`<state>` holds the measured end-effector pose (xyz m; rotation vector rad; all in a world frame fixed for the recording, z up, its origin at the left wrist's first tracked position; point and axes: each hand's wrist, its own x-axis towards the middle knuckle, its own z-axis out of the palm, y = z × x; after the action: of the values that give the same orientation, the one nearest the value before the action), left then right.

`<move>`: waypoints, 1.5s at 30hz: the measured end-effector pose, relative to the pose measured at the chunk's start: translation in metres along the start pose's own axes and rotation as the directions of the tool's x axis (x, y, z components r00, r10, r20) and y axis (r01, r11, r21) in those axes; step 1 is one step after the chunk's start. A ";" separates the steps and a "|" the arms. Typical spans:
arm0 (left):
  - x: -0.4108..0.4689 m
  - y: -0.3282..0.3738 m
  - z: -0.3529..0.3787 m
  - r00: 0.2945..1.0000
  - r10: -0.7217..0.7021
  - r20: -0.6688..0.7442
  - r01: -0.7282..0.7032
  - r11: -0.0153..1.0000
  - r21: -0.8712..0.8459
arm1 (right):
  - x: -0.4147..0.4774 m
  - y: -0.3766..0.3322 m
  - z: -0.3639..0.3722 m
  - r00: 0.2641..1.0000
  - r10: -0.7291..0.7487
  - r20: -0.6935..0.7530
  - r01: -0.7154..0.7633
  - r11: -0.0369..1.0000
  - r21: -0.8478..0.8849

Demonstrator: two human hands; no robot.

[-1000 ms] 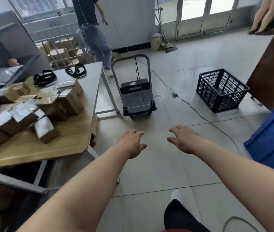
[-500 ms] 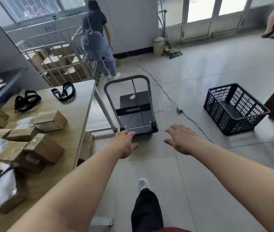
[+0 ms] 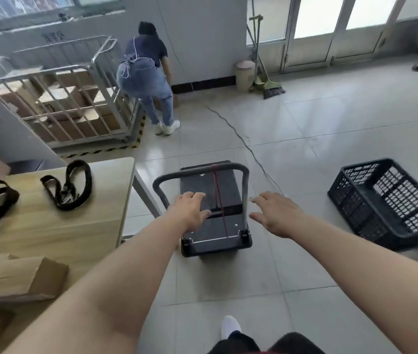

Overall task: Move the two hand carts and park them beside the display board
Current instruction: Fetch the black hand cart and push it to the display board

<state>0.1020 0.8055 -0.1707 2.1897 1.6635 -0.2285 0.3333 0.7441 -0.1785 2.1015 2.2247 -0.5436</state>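
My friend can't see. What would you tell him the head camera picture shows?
The left hand and right hand reach, open, toward a black hand cart, neither gripping its handle. A wooden table stands left, a black crate right, and another person bends over farther back.

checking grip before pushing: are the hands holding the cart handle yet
No, the left hand and right hand are both open, short of the hand cart handle.

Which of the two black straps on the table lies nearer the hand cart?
The looped strap near the table's far right corner; the other strap lies farther left, cut by the picture's edge.
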 end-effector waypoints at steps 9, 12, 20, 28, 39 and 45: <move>0.100 -0.041 -0.031 0.982 -0.151 -0.109 0.153 0.988 0.008 | 0.142 -0.002 -0.024 0.996 -0.092 -0.017 0.092 0.996 -0.018; 0.124 -0.051 -0.034 0.974 -0.208 -0.088 0.210 0.978 0.007 | 0.182 0.001 -0.024 0.988 -0.154 -0.017 0.153 0.987 -0.040; 0.170 -0.049 0.000 0.979 -0.204 -0.022 0.205 0.977 0.054 | 0.230 0.010 0.012 0.976 -0.197 0.089 0.197 0.980 0.008; 0.177 -0.063 0.007 0.988 -0.156 -0.019 0.156 0.988 0.020 | 0.229 0.016 0.024 0.974 -0.227 -0.020 0.227 0.971 0.069; 0.141 -0.074 0.013 0.995 -0.099 0.032 0.097 0.994 0.041 | 0.196 -0.008 0.029 0.990 -0.135 0.043 0.128 0.983 0.135; 0.107 -0.075 0.036 1.000 0.018 -0.025 -0.017 1.000 0.016 | 0.150 -0.009 0.037 0.998 -0.053 0.037 0.048 0.991 0.122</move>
<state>0.0644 0.9038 -0.2566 2.2268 1.6607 -0.2109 0.3042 0.8784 -0.2508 2.0725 2.2833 -0.7359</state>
